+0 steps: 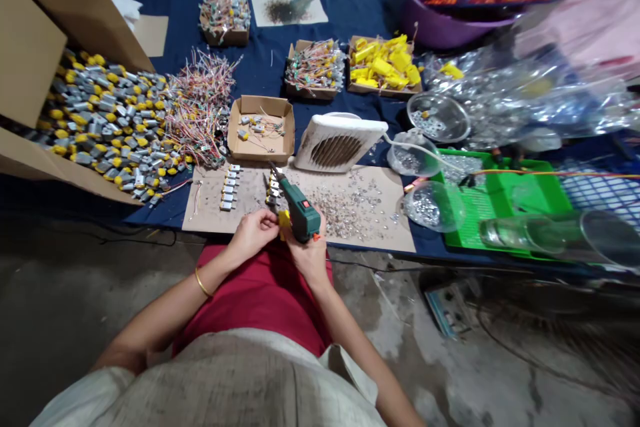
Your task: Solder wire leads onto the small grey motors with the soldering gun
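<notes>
My right hand [309, 255] is wrapped around the handle of a green soldering gun [301, 213] with a red button. Its thin dark tip points away from me, towards a short row of small motors [273, 188] on the cardboard sheet. Just left of it, my left hand [256, 232] has its fingers pinched together; what they hold, if anything, is too small to make out. Between both hands shows a yellow piece [284, 221], partly covered by the gun. Further left, another row of small metal motors [230, 187] lies on the cardboard sheet [207, 210].
A white-framed fan [341, 143] stands behind the sheet, beside a shallow cardboard box [261, 107] of wired motors. Loose metal bits [355, 210] cover the right side. Left is a large carton [60, 163] of motors; right are clear bowls [434, 205] and a green tray [535, 190].
</notes>
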`<state>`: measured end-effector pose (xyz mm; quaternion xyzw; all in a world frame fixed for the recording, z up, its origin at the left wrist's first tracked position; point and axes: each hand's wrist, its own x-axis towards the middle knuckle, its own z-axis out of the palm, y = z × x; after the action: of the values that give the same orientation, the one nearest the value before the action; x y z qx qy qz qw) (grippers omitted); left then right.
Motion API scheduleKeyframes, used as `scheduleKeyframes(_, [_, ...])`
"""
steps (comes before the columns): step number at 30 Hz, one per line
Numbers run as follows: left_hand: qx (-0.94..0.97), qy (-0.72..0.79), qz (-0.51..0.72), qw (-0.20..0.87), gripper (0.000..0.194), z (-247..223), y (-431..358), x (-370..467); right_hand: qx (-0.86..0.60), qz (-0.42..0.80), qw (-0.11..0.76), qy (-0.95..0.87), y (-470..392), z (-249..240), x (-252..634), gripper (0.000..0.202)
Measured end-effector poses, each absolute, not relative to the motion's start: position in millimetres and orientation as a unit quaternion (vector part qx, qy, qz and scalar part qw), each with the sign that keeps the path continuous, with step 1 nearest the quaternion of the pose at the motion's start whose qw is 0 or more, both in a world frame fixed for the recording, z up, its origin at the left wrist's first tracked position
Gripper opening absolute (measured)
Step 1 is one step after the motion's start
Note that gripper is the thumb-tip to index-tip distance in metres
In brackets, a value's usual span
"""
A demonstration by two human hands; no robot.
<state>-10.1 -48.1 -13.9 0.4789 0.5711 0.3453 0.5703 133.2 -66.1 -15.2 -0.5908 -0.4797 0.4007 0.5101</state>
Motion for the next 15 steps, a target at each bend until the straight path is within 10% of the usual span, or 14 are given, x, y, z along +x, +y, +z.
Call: scheduleKeyframes(15, [0.614, 0.553, 0.297, 0.478, 0.027, -13.1, -39.9, -18.2, -0.562, 0.57, 0.549, -0.241, -69.2, 6.8, 140.0, 0.046])
